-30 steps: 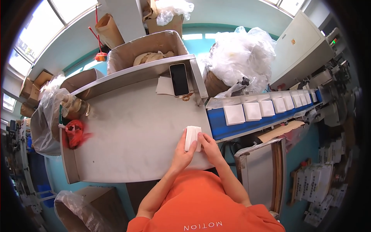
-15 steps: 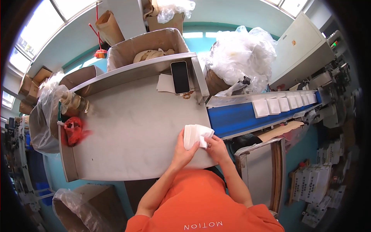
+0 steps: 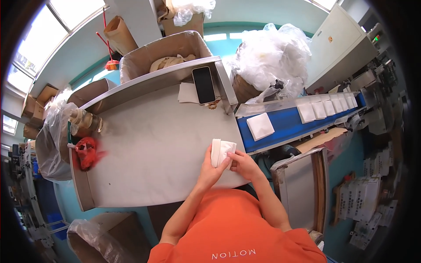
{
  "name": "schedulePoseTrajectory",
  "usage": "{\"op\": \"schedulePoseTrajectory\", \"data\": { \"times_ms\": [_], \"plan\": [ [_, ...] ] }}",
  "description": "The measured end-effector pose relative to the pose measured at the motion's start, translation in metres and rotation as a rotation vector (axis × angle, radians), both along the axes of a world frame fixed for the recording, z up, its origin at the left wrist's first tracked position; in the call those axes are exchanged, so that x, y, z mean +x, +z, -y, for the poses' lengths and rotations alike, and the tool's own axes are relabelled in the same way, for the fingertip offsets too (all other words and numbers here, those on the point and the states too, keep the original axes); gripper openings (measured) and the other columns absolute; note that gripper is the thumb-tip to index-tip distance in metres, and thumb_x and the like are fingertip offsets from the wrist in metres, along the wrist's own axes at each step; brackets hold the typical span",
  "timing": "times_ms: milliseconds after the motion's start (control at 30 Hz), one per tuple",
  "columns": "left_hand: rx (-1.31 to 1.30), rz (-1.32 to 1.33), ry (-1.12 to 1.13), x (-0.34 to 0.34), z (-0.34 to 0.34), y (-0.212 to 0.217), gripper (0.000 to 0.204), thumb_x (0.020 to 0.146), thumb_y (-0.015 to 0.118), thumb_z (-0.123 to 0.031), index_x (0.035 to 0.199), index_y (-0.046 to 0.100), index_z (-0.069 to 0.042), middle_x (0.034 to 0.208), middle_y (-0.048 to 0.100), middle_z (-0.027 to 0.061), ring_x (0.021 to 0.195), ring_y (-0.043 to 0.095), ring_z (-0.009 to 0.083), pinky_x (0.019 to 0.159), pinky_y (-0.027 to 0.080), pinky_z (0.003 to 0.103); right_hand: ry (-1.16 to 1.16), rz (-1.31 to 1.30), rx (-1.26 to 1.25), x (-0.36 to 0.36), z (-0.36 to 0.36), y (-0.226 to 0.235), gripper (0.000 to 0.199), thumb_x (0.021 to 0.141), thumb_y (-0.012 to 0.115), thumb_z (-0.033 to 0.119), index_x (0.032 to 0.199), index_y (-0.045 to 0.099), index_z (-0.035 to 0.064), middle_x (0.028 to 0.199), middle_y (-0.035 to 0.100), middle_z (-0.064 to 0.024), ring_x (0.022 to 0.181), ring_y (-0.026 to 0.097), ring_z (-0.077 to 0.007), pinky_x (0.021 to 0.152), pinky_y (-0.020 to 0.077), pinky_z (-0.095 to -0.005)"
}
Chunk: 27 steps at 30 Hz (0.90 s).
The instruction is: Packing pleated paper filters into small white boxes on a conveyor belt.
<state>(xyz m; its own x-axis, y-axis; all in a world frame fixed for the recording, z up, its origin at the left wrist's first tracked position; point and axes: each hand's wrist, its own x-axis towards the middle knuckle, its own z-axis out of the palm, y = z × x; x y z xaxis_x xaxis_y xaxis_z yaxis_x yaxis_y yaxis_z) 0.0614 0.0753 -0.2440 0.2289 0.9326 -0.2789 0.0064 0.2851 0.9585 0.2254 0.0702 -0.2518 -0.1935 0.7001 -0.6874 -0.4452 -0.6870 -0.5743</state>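
Observation:
I hold a small stack of white folded napkins (image 3: 217,153) above the near right part of the metal table. My left hand (image 3: 211,172) is wrapped round its left side and lower edge, with the thumb in front. The fingers of my right hand (image 3: 244,165) are bent and press on the stack's right face. Just beyond my right hand, a single white napkin (image 3: 260,126) lies on the near end of the blue conveyor belt (image 3: 285,133). Farther along the belt stands a row of several overlapping napkins (image 3: 319,110).
On the steel-rimmed table (image 3: 144,162) lie a dark phone (image 3: 204,85) over white sheets (image 3: 187,93), a red plastic bag (image 3: 87,152) and a clear bottle (image 3: 87,119). A lined carton (image 3: 164,50) and bulky clear plastic bags (image 3: 274,59) stand behind. An open box (image 3: 112,234) stands at lower left.
One napkin has come down the belt toward me, apart from the row. My right hand has drawn in against the stack, whose loose, bent top sheet now lies flatter.

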Motion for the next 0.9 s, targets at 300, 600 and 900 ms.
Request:
{"op": "schedulePoseTrajectory", "data": {
  "times_ms": [300, 600, 900],
  "plan": [
    [0.055, -0.068, -0.107, -0.010, -0.005, -0.026, 0.066, 0.085, 0.071, -0.023, 0.140, 0.041, -0.004, 0.142, 0.041, 0.0222, 0.132, 0.041, 0.0320, 0.105, 0.039, 0.040, -0.442, 0.325, 0.087, 0.000, -0.005, 0.013, 0.037, 0.096, 0.059, 0.035, 0.115, 0.055, 0.0030, 0.099, 0.065, -0.0086, 0.075, 0.063, -0.0119, 0.062, 0.0461, -0.0200],
    [0.240, -0.326, -0.305, -0.014, 0.013, -0.018, 0.058, 0.085, 0.070, -0.032, 0.135, 0.052, -0.008, 0.149, 0.028, 0.0293, 0.140, 0.026, 0.0405, 0.111, 0.029, 0.045, -0.720, 0.386, 0.156, 0.017, -0.014, -0.032, 0.028, 0.095, 0.061, 0.025, 0.104, 0.058, -0.0017, 0.088, 0.066, -0.0083, 0.064, 0.064, -0.0130, 0.054, 0.0476, -0.0225],
    [0.441, -0.530, -0.318, -0.003, 0.015, -0.031, 0.042, 0.084, 0.071, -0.031, 0.119, 0.063, -0.010, 0.147, 0.037, 0.0236, 0.138, 0.028, 0.0390, 0.111, 0.026, 0.047, -0.576, 0.498, 0.162, -0.022, 0.092, -0.027, 0.022, 0.096, 0.059, 0.023, 0.103, 0.062, 0.0028, 0.087, 0.067, -0.0047, 0.070, 0.061, -0.0104, 0.063, 0.0486, -0.0248]
  ]
}}
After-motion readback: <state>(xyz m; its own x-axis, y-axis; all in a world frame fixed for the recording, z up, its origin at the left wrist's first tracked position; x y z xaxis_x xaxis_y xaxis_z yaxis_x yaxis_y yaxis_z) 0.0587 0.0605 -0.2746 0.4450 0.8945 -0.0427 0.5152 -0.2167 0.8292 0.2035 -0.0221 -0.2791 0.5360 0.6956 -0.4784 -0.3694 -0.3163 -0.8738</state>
